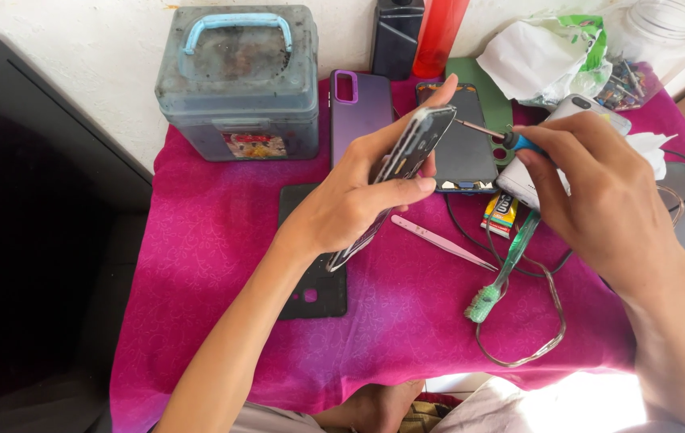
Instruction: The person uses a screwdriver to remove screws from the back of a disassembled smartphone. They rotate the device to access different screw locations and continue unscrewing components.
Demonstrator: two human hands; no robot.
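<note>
My left hand [358, 192] grips an opened smartphone [414, 148], tilted on edge above the magenta cloth [214, 265]. My right hand [599, 200] holds a small blue-handled screwdriver [519, 142], its metal tip pointing left at the phone's upper edge. Under the hands lie pink tweezers [442, 242], a green toothbrush [507, 269] and a black phone case [318, 293].
A grey plastic box with a blue handle [238, 80] stands at the back left. A purple phone cover [356, 108], another dark phone [466, 156], a green cover, a white phone, a clear jar [663, 32], crumpled bags and looped wire [555, 321] crowd the back and right. A black monitor [30, 216] stands left.
</note>
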